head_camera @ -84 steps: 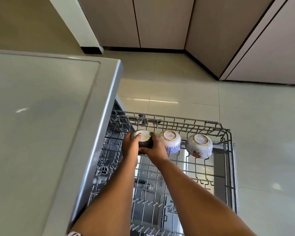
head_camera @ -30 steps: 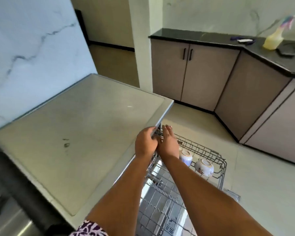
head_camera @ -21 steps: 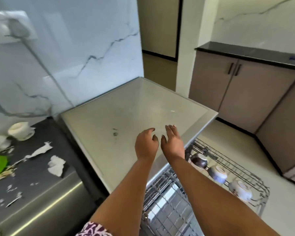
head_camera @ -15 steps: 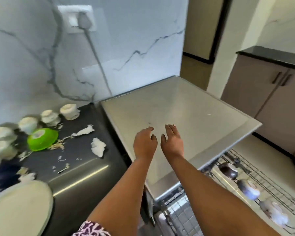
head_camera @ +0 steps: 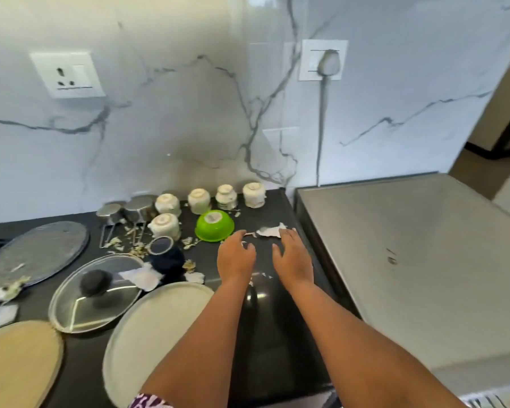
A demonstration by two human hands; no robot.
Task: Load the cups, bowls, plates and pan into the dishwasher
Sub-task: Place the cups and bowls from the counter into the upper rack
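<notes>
My left hand (head_camera: 236, 257) and right hand (head_camera: 292, 257) hover side by side over the black counter (head_camera: 277, 313), fingers loosely spread, holding nothing. Just beyond my left hand lies an upturned green bowl (head_camera: 214, 224). Several white cups (head_camera: 199, 200) stand upside down along the wall, one more (head_camera: 164, 226) nearer. A dark cup (head_camera: 165, 256) sits left of my left hand. A white plate (head_camera: 150, 334), a tan plate (head_camera: 18, 363), a steel lid (head_camera: 96, 291) and a grey plate (head_camera: 36, 253) lie at the near left. Small steel pans (head_camera: 124, 212) stand behind.
The dishwasher's flat grey top (head_camera: 424, 260) fills the right side, its rack barely visible at the bottom right corner. Torn paper scraps (head_camera: 270, 231) and crumbs litter the counter. A plugged socket (head_camera: 323, 60) with cord and another socket (head_camera: 68, 75) are on the marble wall.
My view swung left from the dishwasher rack to the counter. Both hands left the dark cup in the rack and now hover, holding nothing, over the counter near the green bowl.
</notes>
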